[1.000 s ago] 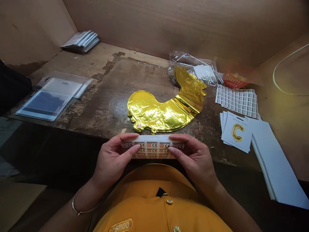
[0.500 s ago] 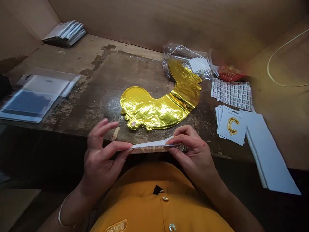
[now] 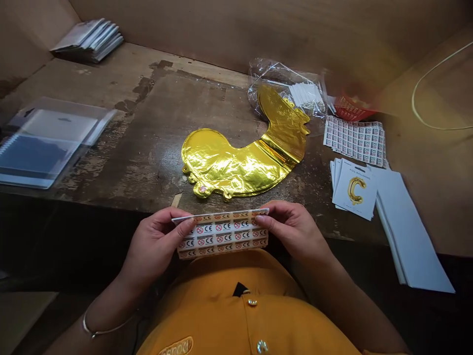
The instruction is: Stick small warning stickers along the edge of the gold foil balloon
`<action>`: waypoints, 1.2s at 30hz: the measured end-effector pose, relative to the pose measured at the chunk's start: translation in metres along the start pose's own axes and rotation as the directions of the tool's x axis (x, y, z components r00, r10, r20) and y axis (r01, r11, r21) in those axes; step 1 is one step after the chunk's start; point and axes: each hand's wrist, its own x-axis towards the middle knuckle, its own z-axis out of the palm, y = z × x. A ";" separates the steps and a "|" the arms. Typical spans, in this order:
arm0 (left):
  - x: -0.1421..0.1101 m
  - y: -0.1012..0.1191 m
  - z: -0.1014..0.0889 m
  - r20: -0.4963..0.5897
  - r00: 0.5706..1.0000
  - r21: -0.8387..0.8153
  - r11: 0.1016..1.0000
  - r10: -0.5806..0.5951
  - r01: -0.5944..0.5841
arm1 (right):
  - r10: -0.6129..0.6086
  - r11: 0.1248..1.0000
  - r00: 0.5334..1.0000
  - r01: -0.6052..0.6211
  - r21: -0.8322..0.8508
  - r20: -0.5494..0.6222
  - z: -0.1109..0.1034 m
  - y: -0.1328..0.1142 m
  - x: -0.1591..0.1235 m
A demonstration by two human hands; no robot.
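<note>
Wooden panels [image 3: 207, 29] box in the worn table [image 3: 155, 118] before you, and you hold a sticker sheet [image 3: 223, 235] just off its front edge, near your orange shirt [image 3: 295, 320]. Your left hand [image 3: 155, 246] pinches one upper corner and your right hand [image 3: 295, 231] the other, thumbs in front, fingers mostly hidden behind. Rows of "CE" beside red crossed-circle signs read clearly, though your thumbs cover some and the finer print is illegible. Just beyond lies a gold foil balloon [image 3: 236, 172], its far end overlapping a clear bag [image 3: 269, 74]. To the right, a card [image 3: 355, 190] reads "FOIL BALLOONS" above a golden C, its bottom line too small to read; behind it lie more printed sheets [image 3: 353, 140] and a blurred red basket [image 3: 347, 109]. At left, clear packets [image 3: 55, 143] run out of view; your shirt badge [image 3: 175, 346] is cut off below, its lettering unclear.
</note>
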 end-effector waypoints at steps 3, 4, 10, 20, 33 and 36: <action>0.003 0.004 -0.011 -0.024 1.000 0.076 0.997 0.016 -0.014 | -0.061 0.998 0.997 0.059 -0.038 -0.046 0.002 0.004 -0.002; 0.003 0.009 -0.015 -0.094 0.994 0.133 0.990 0.052 -0.039 | -0.072 0.997 0.995 0.069 -0.047 -0.068 0.003 0.006 -0.003; 0.000 0.048 -0.002 0.101 0.729 0.732 0.446 0.677 -0.515 | -0.085 0.993 0.993 0.077 -0.094 -0.085 0.014 0.011 0.000; 0.033 0.062 0.021 0.578 0.792 0.567 0.600 0.199 -0.564 | -0.104 0.945 0.991 0.125 -0.302 0.084 0.018 0.006 0.006; 0.039 0.061 0.029 0.539 0.838 0.393 0.904 -0.078 -0.169 | -0.100 0.923 0.990 0.132 -0.361 0.104 0.018 0.012 0.008; 0.039 0.059 0.029 0.530 0.841 0.379 0.917 -0.109 -0.120 | -0.206 0.834 0.970 0.243 -0.495 0.129 0.008 0.002 0.013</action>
